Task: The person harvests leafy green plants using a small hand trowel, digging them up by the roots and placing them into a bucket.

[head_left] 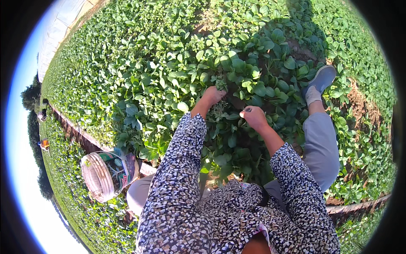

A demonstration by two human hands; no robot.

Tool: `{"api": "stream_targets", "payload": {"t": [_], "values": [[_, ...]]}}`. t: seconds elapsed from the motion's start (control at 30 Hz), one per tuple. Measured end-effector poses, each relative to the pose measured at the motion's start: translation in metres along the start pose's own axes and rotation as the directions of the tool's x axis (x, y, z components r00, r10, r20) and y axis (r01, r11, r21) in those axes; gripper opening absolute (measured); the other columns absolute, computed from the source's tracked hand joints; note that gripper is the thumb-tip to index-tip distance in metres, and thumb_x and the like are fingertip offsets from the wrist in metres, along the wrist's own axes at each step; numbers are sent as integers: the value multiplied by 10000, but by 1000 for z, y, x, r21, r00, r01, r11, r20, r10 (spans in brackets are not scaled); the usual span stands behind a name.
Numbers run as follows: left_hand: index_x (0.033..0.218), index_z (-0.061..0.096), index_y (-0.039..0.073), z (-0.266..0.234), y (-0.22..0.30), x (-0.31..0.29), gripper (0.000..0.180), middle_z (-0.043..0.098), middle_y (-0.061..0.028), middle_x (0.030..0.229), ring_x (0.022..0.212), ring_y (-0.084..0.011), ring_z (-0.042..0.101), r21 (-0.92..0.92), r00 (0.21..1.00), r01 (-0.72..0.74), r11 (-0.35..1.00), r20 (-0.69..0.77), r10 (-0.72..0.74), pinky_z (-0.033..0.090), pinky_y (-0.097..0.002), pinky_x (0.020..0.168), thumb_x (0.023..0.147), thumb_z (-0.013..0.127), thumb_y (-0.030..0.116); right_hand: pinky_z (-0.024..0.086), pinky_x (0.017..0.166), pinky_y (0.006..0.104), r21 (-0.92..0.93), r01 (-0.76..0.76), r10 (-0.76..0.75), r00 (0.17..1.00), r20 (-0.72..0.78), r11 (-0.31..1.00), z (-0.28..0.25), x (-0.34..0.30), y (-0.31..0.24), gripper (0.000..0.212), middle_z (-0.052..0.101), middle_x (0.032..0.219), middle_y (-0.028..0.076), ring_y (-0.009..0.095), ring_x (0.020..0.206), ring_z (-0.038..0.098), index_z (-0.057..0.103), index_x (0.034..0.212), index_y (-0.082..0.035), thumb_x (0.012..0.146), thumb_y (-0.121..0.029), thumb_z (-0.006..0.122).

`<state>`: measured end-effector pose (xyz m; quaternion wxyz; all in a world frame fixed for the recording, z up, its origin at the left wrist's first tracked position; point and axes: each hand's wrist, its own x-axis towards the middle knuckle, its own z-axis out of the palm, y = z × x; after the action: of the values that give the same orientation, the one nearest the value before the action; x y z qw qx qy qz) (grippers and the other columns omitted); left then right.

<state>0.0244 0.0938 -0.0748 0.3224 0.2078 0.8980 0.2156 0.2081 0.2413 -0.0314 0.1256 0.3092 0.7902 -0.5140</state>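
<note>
My left hand [214, 95] reaches down into a bed of leafy green plants [169, 76]. Its fingers are closed around a tuft of small, finely divided grey-green leaves [219, 81], a weed-like plant unlike the broad leaves around it. To its right and a little nearer, my right hand [256, 119] hovers over the greens with thumb and fingers pinched together. What that pinch holds, if anything, is too small to make out. Dark, rounded leaves [231, 139] grow thickly beneath both hands, partly in my shadow.
A dirty white bucket [98, 178] lies tilted at the left, with printed packaging on its side. My right foot in a grey-blue shoe [323, 78] stands among the plants. Bare soil [361, 106] shows at the right. A pale sheet-covered structure [61, 25] rises far left.
</note>
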Motion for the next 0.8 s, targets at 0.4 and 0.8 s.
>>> {"api": "stream_targets", "payload": {"t": [0.4,0.8], "values": [[971,597,-30,-162,39,-152,406,623,-114,771,680,-217,564,-393,795,-162,905,-596,-116,475,-362,643,827,659,345,272,313,258,504,-82,36,994,102,860,-4,-88,34,179,418,536,-16,105,333,363,488,697,-112,807,-161,621],[947,660,-9,-330,-197,-460,253,683,-99,875,776,-188,631,-64,-505,-73,995,-858,-92,503,-325,726,829,683,214,268,336,248,389,-53,33,998,57,920,-22,-98,52,150,411,543,-41,82,368,360,512,723,-134,812,-169,628]]}}
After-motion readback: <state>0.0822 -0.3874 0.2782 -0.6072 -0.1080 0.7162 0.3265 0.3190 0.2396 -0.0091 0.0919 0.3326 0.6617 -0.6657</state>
